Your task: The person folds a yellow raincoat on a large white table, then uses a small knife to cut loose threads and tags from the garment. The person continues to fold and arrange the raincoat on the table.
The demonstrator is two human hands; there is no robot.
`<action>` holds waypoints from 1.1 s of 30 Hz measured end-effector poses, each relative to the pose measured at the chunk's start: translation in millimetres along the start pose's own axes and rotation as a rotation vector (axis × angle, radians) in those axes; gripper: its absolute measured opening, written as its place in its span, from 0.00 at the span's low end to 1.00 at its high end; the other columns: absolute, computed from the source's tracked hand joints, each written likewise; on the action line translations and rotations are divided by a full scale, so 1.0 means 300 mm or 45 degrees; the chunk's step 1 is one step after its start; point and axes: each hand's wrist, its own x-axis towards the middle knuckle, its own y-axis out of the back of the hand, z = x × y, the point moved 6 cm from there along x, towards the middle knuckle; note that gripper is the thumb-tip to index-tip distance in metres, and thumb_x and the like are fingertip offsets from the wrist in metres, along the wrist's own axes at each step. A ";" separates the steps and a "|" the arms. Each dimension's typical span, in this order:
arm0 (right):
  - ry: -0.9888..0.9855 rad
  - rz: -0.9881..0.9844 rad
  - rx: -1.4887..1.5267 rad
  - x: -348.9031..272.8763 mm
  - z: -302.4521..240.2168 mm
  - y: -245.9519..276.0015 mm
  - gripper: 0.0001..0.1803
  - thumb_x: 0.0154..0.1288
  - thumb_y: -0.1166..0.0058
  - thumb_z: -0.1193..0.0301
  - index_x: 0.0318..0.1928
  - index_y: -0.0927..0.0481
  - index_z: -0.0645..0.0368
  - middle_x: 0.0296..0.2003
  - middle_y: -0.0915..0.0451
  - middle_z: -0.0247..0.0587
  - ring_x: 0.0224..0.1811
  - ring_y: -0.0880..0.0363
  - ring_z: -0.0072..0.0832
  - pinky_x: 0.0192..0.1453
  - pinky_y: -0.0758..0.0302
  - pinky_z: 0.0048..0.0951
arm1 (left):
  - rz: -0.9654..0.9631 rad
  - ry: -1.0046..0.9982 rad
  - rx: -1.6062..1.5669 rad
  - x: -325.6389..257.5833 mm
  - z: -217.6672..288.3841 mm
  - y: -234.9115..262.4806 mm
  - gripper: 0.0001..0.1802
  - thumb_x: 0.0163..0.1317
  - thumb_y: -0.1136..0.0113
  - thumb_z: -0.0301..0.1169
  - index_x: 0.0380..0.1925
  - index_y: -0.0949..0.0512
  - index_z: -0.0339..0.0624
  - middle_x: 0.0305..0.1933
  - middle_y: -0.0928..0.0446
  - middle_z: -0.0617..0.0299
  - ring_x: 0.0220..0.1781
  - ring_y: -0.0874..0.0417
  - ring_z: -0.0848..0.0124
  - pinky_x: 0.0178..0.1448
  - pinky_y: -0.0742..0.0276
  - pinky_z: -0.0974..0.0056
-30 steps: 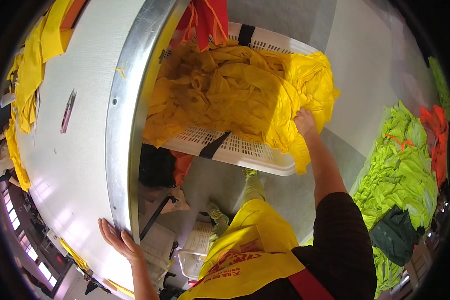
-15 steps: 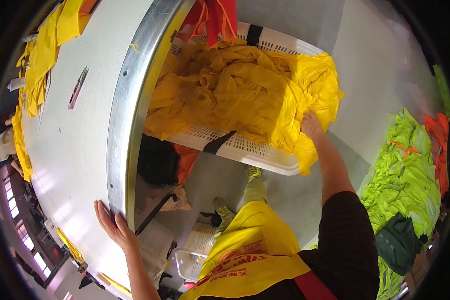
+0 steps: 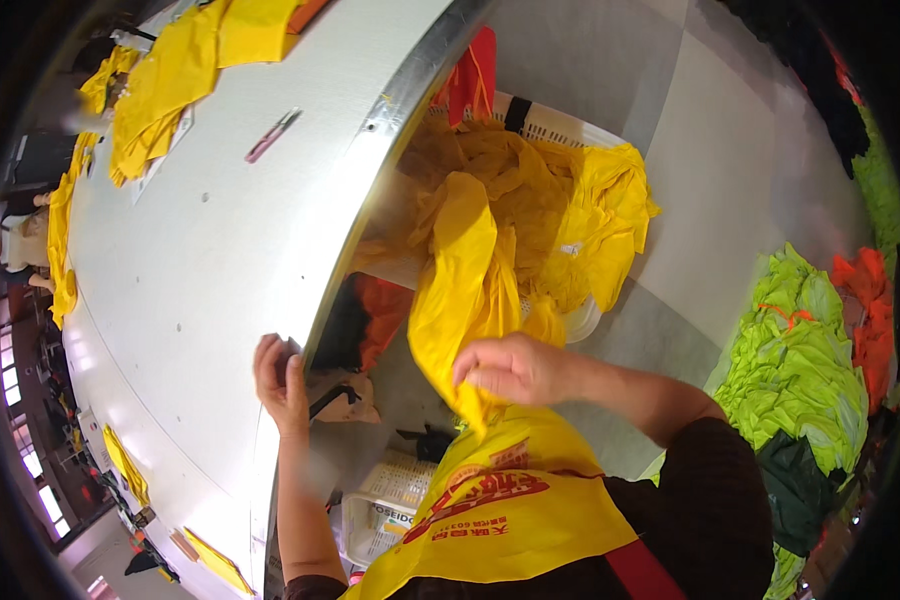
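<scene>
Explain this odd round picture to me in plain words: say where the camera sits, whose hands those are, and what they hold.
The camera sits on a person's head and looks down; its fisheye lens bends straight edges. Both bare hands are that person's. The left hand grips the metal edge of a long white table, where yellow garments lie at the far end. The right hand holds up a yellow garment that hangs over a white basket full of yellow cloth. A green pile lies on the floor to the right.
</scene>
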 end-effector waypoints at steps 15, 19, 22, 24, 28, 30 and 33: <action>0.527 -0.794 1.329 0.083 -1.004 -1.341 0.06 0.57 0.55 0.74 0.30 0.25 0.62 0.28 0.25 0.39 0.34 0.28 0.22 0.42 0.33 0.21 | -0.374 -0.415 -0.672 -0.564 0.515 0.721 0.29 0.65 0.51 0.39 0.62 0.45 0.41 0.60 0.35 0.52 0.63 0.37 0.61 0.67 0.44 0.55; 0.724 -0.680 1.149 0.233 -1.142 -1.615 0.04 0.55 0.55 0.79 0.27 0.25 0.64 0.24 0.26 0.42 0.30 0.28 0.28 0.40 0.29 0.27 | -0.236 -0.341 -0.553 -0.808 0.442 0.913 0.27 0.65 0.51 0.38 0.61 0.43 0.41 0.59 0.34 0.53 0.61 0.35 0.62 0.65 0.42 0.56; 1.186 -0.443 0.343 0.410 -1.012 -1.731 0.11 0.59 0.56 0.71 0.32 0.24 0.67 0.25 0.25 0.44 0.31 0.26 0.26 0.36 0.29 0.27 | -0.026 -0.297 -0.519 -0.946 0.412 1.051 0.26 0.65 0.52 0.37 0.60 0.42 0.40 0.57 0.34 0.54 0.59 0.34 0.63 0.64 0.41 0.57; 0.541 -0.763 0.321 0.423 -0.798 -1.704 0.19 0.66 0.59 0.63 0.52 0.31 0.59 0.33 0.27 0.35 0.37 0.30 0.19 0.39 0.31 0.23 | 0.142 -0.289 -0.567 -0.997 0.360 1.140 0.25 0.65 0.52 0.37 0.59 0.41 0.40 0.57 0.33 0.55 0.58 0.33 0.63 0.63 0.40 0.57; 0.250 -0.454 -0.273 0.288 -0.464 -1.500 0.23 0.67 0.57 0.62 0.58 0.34 0.62 0.53 0.31 0.41 0.52 0.33 0.24 0.50 0.32 0.25 | 0.708 -0.334 -0.770 -1.161 0.300 1.303 0.23 0.65 0.52 0.36 0.58 0.40 0.40 0.55 0.32 0.56 0.56 0.32 0.64 0.61 0.38 0.59; 0.593 -0.219 -0.740 0.190 -0.297 -1.409 0.20 0.59 0.49 0.73 0.53 0.29 0.61 0.45 0.25 0.44 0.44 0.25 0.27 0.45 0.28 0.24 | 0.959 -0.404 -0.929 -1.215 0.348 1.368 0.23 0.65 0.52 0.35 0.57 0.39 0.39 0.54 0.32 0.56 0.54 0.31 0.65 0.60 0.37 0.59; 0.753 -0.586 -0.702 -0.035 -0.308 -1.598 0.25 0.53 0.43 0.72 0.54 0.30 0.61 0.47 0.27 0.45 0.48 0.27 0.33 0.49 0.29 0.30 | 1.287 -0.510 -1.185 -1.273 0.388 1.405 0.21 0.65 0.52 0.35 0.56 0.38 0.39 0.53 0.31 0.57 0.53 0.30 0.65 0.59 0.36 0.60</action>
